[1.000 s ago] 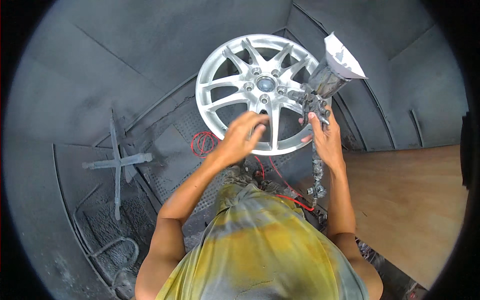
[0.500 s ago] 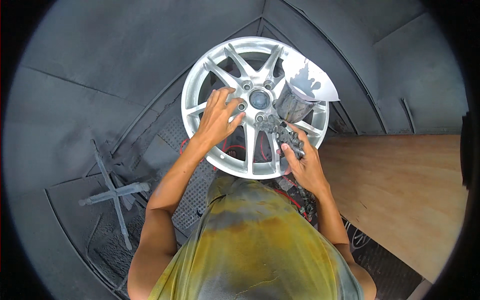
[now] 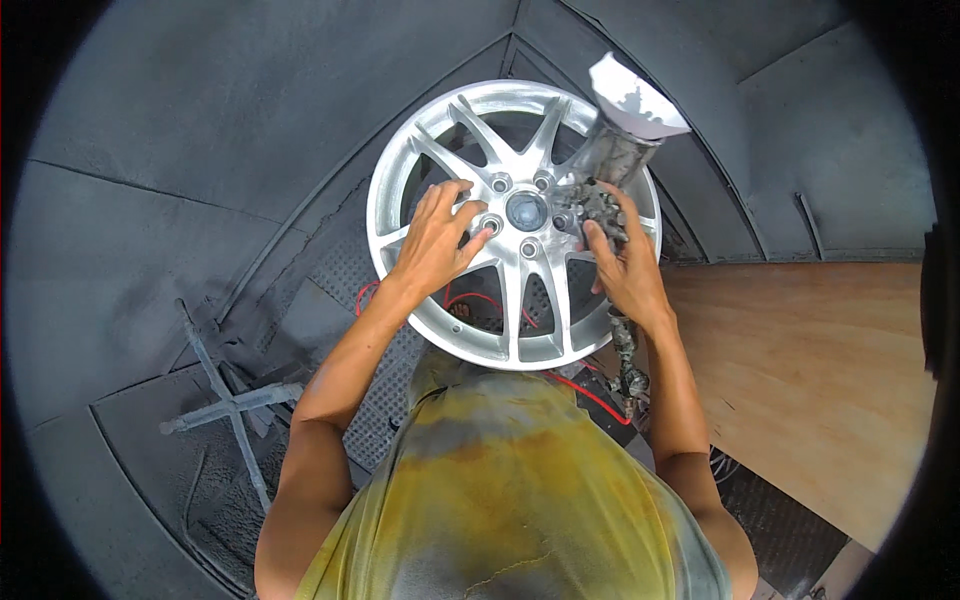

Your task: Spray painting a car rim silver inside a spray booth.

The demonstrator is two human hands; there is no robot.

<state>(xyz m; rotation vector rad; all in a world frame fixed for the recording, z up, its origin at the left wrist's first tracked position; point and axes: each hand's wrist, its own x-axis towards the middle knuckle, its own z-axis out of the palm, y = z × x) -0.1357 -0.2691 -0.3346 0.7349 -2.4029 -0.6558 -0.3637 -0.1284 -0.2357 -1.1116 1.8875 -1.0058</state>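
Spray booth, silver alloy wheel (image 3: 512, 262) in hand.
Left hand (image 3: 437, 240) splayed flat on spokes; right hand (image 3: 622, 268) clenched round spray gun (image 3: 600, 195): bumped rim risks scuffing.

Silver wheel (image 3: 512, 225), grey-crusted spray gun (image 3: 608, 190), yellow-stained shirt (image 3: 510, 500).

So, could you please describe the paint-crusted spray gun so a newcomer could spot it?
Find the silver multi-spoke alloy wheel in the grey booth. At its right rim, the right hand grips the paint-crusted spray gun; only it carries a white-topped cup.
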